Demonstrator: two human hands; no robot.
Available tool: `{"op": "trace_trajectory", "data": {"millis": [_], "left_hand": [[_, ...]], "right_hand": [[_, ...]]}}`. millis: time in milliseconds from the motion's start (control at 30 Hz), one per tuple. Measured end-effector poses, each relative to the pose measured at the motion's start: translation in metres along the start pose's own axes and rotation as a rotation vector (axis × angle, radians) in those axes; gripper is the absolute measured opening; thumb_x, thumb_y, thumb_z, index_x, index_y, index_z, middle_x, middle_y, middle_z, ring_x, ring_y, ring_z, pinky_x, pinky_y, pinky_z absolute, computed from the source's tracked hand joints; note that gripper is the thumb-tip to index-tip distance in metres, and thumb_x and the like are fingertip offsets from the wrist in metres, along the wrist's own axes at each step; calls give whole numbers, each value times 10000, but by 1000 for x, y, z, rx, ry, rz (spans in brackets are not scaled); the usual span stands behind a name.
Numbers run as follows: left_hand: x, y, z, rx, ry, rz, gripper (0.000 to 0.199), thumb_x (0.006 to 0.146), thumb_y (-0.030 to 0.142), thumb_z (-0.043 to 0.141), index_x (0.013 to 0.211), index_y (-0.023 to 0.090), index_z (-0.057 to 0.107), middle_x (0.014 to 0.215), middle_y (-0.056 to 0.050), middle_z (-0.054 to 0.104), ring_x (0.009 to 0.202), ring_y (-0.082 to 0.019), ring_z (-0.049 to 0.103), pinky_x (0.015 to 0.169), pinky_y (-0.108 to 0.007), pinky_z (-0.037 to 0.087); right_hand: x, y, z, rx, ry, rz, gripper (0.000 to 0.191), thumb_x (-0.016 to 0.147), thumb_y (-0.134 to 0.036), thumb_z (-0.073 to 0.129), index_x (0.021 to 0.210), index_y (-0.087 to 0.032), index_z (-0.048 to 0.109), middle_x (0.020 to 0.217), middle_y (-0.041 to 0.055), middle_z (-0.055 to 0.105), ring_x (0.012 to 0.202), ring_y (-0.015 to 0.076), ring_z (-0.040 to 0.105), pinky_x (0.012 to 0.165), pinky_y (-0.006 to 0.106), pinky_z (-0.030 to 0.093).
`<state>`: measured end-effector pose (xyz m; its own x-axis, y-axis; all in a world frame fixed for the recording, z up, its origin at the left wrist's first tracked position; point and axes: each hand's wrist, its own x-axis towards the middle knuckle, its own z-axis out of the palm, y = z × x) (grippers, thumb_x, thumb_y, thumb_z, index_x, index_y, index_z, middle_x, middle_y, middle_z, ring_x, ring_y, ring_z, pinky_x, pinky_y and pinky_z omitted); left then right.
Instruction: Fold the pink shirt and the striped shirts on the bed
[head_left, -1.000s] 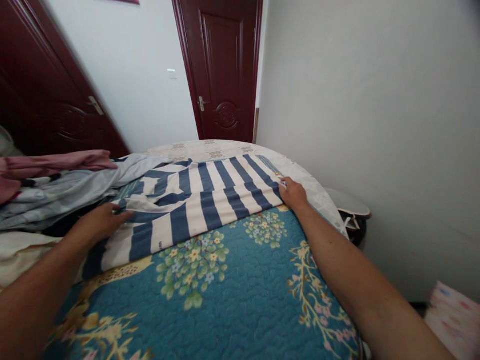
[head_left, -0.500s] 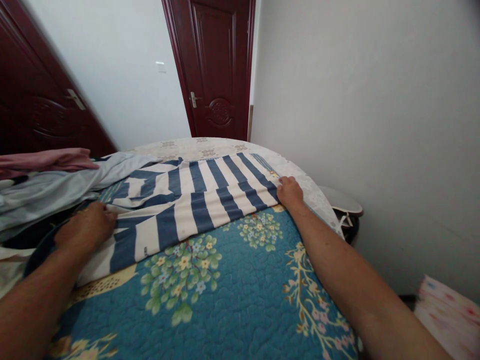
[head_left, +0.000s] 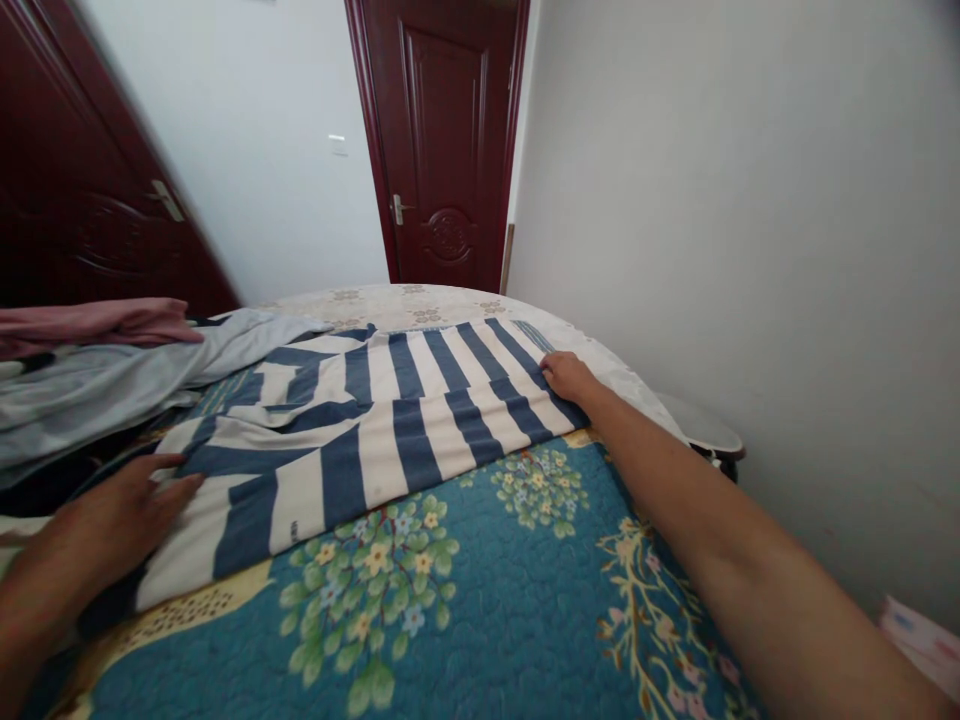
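A navy and off-white striped shirt (head_left: 382, 420) lies spread lengthwise over a teal floral quilted cloth (head_left: 450, 610), with creases toward its left part. My left hand (head_left: 124, 515) is at the shirt's left end, thumb and forefinger apart, holding nothing; its other fingers are partly hidden. At the far right end, my right hand (head_left: 571, 380) has its fingers bent and closed on the shirt's edge.
Grey and pink garments (head_left: 112, 370) are heaped on the left. A pale patterned tablecloth (head_left: 375, 305) shows beyond the quilt, along the table's rounded far edge. A round stool (head_left: 705, 425) stands on the right by the wall. Dark red doors (head_left: 450, 150) are behind.
My left hand has let go of the shirt and drawn back toward me and left, its fingers parting. My right hand has shifted slightly along the shirt's right edge. The view has tilted a little.
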<state>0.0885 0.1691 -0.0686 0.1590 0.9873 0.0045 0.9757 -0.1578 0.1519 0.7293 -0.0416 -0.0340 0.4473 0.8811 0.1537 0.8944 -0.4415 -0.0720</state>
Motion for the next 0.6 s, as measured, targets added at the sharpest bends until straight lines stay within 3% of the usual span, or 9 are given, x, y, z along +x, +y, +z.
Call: {"op": "trace_trajectory", "data": {"millis": [100, 200, 267, 333, 467, 600], "left_hand": [[-13, 13, -8, -54, 45, 10, 700, 883, 713, 324, 1342, 271, 612, 1175, -136, 773, 1039, -389, 728, 900, -443, 548], [-32, 29, -23, -67, 52, -1, 642, 933, 653, 370, 1371, 253, 615, 1196, -137, 768, 1064, -374, 729, 888, -420, 539], [-42, 39, -32, -70, 120, -14, 613, 984, 597, 361, 1414, 229, 597, 1255, -151, 757, 1108, -368, 722, 923, -423, 524], [-49, 45, -36, -59, 147, -20, 597, 1022, 559, 345, 1456, 216, 568, 1275, -160, 754, 1115, -364, 721, 915, -423, 521], [-52, 46, -29, 49, 93, -8, 541, 1055, 465, 356, 1472, 194, 571, 1294, -188, 741, 1137, -374, 712, 919, -454, 524], [-55, 48, -25, 108, 173, 69, 533, 1083, 414, 313, 1500, 203, 570, 1428, -192, 648, 1186, -362, 674, 960, -484, 531]], "right_hand": [[4, -3, -3, -42, 32, 29, 265, 1043, -256, 523, 1162, -176, 747, 1298, 143, 701, 1241, 281, 596, 1058, 358, 471], [6, -6, -6, -52, 226, 99, 330, 1078, -266, 437, 1233, -130, 695, 1280, 194, 677, 1223, 301, 588, 1063, 384, 457], [9, -9, -4, -55, 319, 138, 368, 1095, -287, 398, 1270, -111, 669, 1292, 214, 658, 1241, 318, 574, 1065, 401, 453], [10, -14, 2, -62, 293, 166, 373, 1093, -291, 404, 1284, -109, 668, 1306, 223, 649, 1242, 328, 578, 1044, 408, 467], [2, -21, 18, -56, 116, 216, 389, 1089, -258, 399, 1337, -115, 662, 1259, 220, 680, 1167, 308, 652, 1003, 404, 501], [-24, -22, 22, -62, 131, 217, 439, 1092, -263, 365, 1425, -137, 620, 1302, 215, 671, 1147, 310, 680, 996, 421, 522]]}}
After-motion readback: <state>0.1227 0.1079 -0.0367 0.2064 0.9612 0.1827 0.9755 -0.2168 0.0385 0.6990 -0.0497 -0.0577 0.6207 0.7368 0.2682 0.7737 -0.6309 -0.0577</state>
